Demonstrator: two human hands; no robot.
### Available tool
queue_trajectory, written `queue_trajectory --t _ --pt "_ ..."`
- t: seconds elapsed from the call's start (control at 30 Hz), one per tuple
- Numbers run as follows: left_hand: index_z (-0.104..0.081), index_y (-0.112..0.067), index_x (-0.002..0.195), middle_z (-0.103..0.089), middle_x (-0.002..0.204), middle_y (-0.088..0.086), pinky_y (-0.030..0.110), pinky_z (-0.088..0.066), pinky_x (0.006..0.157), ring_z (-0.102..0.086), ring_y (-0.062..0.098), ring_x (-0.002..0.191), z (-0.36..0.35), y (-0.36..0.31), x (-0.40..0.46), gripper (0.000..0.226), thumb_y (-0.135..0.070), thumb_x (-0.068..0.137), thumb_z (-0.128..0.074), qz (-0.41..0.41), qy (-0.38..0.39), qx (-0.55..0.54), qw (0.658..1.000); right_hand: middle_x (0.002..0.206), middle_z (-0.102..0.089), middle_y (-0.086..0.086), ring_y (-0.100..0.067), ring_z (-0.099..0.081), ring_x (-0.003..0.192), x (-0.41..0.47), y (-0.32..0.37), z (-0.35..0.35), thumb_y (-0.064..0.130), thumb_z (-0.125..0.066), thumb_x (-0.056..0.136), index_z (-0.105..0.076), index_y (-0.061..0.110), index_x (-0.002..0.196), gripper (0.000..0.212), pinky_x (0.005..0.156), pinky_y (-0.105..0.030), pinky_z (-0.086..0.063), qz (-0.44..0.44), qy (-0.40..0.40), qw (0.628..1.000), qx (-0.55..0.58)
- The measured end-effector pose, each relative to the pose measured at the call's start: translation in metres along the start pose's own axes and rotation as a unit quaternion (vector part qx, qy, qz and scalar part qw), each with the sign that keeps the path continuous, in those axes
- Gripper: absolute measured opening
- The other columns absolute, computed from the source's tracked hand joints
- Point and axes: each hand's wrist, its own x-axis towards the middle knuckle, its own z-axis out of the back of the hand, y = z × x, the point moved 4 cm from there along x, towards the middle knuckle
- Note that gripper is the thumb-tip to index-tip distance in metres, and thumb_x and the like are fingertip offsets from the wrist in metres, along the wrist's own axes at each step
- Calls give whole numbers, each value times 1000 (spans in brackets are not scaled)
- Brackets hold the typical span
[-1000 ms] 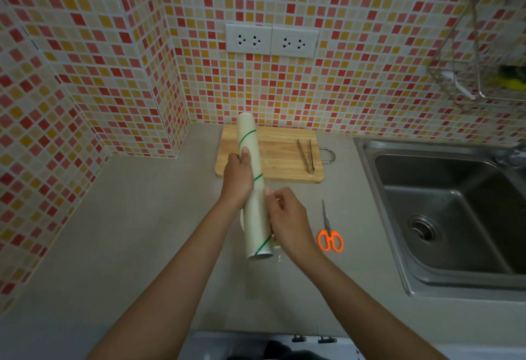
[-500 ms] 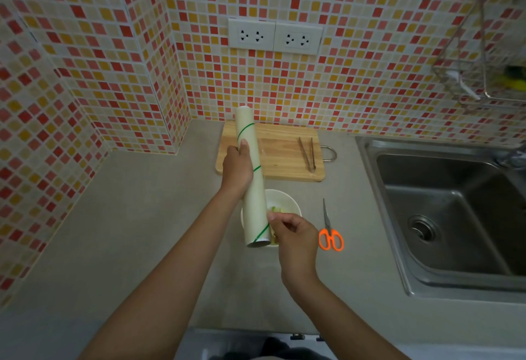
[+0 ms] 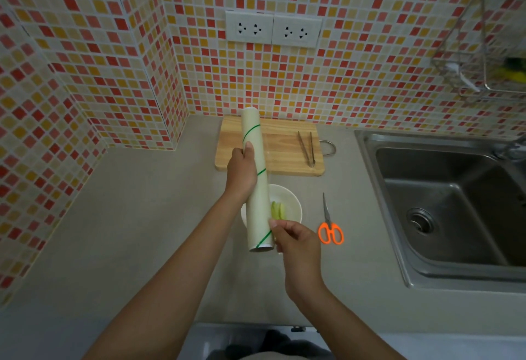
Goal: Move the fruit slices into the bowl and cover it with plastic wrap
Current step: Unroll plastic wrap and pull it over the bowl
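soft, even indoor light is filling the scene, casting only faint shadows on the grey countertop (image 3: 119, 217). the sink (image 3: 444, 203) basin at 3 o'clock is sitting darker, with a dull sheen along its steel rim. wide-angle distortion is bending the tiled wall (image 3: 85, 46) lines toward 9 and 3 o'clock. the wire rack (image 3: 481, 54) at 2 o'clock is smearing with blur, while the centre is staying fairly sharp.

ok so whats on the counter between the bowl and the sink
The orange-handled scissors lie on the counter between the white bowl and the sink, seen in the head view.
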Motion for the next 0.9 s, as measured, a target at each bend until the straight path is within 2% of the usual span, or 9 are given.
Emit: queue_trajectory --t 0.13,0.27,0.4,0.53,0.63,0.73,0.83,0.9 --pt "-48 -11 94 -48 78 -6 24 -30 54 -46 5 68 -2 0 -3 39 -44 101 -28 -9 2 -6 1000 51 -62 13 5 -53 47 -2 -2 2 6 -67 84 -72 1 82 7 52 -7 -43 3 -12 1000 -4" --pt "-48 -12 94 -50 79 -5 26 -32 55 -48 7 69 -7 3 -9 40 -46 101 -28 -12 24 4 1000 44 -54 16 6 -49 45 -6 -6 2 6 -60 90 -66 2 80 13 51 -5 -39 11 6 999 -45" --pt "-48 -12 92 -50 79 -4 26 -32 54 -48 8 69 -5 3 -12 40 -46 101 -28 -16 29 8 999 53 -50 5 -3 -43 50 -3 -8 10 4 -55 91 -63 6 77 17 51 -10 -37 4 -22 998 -66" --pt "-48 -14 90 -50 79 -4 26 -33 55 -48 7 70 -5 4 -16 39 -46 101 -29 -21 27 1 999 49 -55 9 -8 -46 52 13 6 10 12 -65 87 -65 14 67 20 51 -15 -41 -17 -40 998 -33" --pt "-49 -12 92 -51 79 -5 25 -34 56 -48 6 70 -10 3 -24 39 -44 101 -29 -28 26 6 999 56 -58 2 -10 -51 51 27 19 -5 22 -73 81 -68 13 68 17 48 -20 -42 -55 -27 998 -24" --pt "-49 -11 92 -51 79 -4 25 -35 57 -48 7 70 -10 2 -28 39 -43 101 -29 -36 18 9 999 55 -61 0 -10 -52 45 35 25 -15 20 -75 78 -69 10 69 16 39 -14 -39 -65 -26 997 -7" --pt "-49 -10 94 -52 81 -2 30 -36 59 -50 13 72 -7 1 -29 39 -42 101 -29 -39 12 15 999 50 -56 3 -10 -46 44 37 24 -16 17 -76 77 -69 9 65 16 40 -16 -38 -57 -47 997 1" --pt "-49 -9 94 -54 87 2 32 -36 66 -51 18 78 -8 1 -30 39 -42 101 -29 -35 15 17 999 46 -54 4 -11 -45 43 37 21 -16 14 -76 77 -68 8 63 17 42 -17 -39 -56 -68 996 11"
